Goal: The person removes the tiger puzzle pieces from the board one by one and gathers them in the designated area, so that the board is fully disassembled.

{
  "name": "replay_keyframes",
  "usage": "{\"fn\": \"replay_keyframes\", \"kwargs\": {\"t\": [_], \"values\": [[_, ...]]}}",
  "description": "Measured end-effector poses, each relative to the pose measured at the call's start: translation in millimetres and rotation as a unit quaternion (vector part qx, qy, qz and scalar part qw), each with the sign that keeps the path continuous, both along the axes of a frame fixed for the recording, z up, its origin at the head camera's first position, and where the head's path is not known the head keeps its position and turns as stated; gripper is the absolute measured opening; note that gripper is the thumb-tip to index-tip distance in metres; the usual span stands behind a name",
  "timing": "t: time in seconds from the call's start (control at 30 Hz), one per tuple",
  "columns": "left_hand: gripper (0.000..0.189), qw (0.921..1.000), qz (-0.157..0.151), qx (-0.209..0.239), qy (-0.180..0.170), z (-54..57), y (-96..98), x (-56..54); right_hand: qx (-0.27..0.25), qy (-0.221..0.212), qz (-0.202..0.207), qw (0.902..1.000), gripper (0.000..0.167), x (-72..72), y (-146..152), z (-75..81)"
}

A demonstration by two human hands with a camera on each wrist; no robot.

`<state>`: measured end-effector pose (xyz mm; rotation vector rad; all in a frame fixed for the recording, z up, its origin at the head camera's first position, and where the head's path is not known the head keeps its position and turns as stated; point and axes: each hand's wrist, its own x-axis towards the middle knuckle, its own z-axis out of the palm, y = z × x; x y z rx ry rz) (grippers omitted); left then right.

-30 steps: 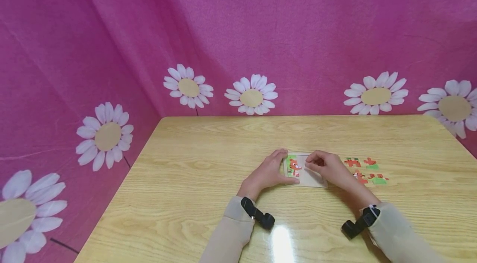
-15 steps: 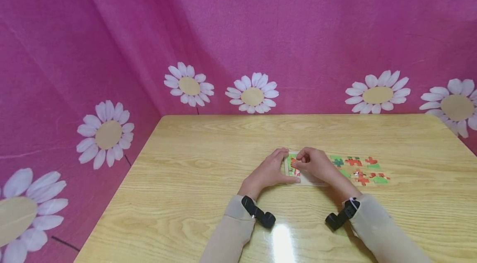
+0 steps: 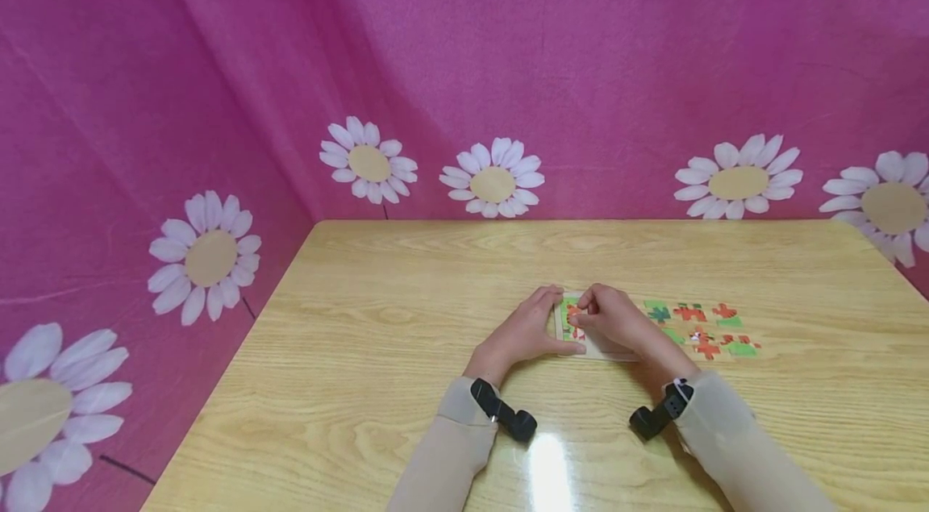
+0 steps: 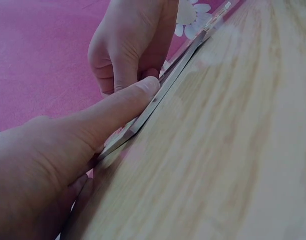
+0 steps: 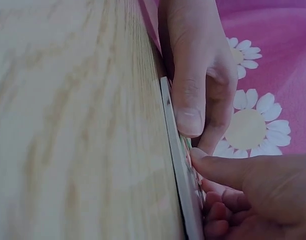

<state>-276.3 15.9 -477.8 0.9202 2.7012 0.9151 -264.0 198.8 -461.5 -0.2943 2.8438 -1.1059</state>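
Observation:
A light puzzle frame (image 3: 604, 347) lies flat on the wooden table, with green and orange picture pieces (image 3: 569, 332) at its left end. My left hand (image 3: 518, 336) grips that end, thumb along the near edge and fingers at the far edge. The left thumb lies on the frame's rim in the left wrist view. My right hand (image 3: 617, 320) is over the frame, thumb and forefinger pinching a puzzle piece (image 3: 572, 318) with orange on it against the left part. Its fingers hide most of that piece. In the right wrist view, the right fingers (image 5: 227, 220) are curled close to the frame.
Right of the frame lie several loose puzzle pieces, among them an orange and white one (image 3: 703, 342), a dark green one (image 3: 658, 313) and a red one (image 3: 690, 312). A pink curtain (image 3: 610, 52) with white flowers stands behind the table (image 3: 406, 278).
My right hand has moved left across the frame, from its middle to the pieces at the left end, and over the last half second shifts only slightly. The left hand keeps its grip.

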Motion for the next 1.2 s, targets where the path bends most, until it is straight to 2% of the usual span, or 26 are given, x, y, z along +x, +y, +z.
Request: {"fn": "replay_keyframes", "kwargs": {"t": [0.13, 0.43, 0.57, 0.97, 1.2], "values": [[0.089, 1.0000, -0.001, 0.006, -0.003, -0.5, -0.2, 0.1, 0.006, -0.002, 0.005, 1.0000, 0.020, 0.0, 0.2, 0.7], [0.089, 0.9998, -0.005, 0.018, -0.012, -0.5, -0.3, -0.2, -0.006, 0.050, 0.020, 0.9986, 0.018, 3.5, 0.6, -2.4], [0.089, 0.9997, -0.005, 0.020, -0.011, -0.5, -0.3, 0.0, -0.003, 0.061, 0.010, 0.9981, 0.019, 3.8, -0.1, -3.6], [0.090, 0.9998, -0.002, 0.017, -0.012, -1.0, 0.3, 0.3, -0.022, 0.065, -0.024, 0.9973, 0.034, 1.9, 3.3, -7.4], [0.091, 0.9999, 0.001, 0.011, -0.013, -1.1, 0.1, 0.0, -0.008, 0.038, -0.018, 0.9991, 0.033, 0.9, 2.1, -2.5]]}}
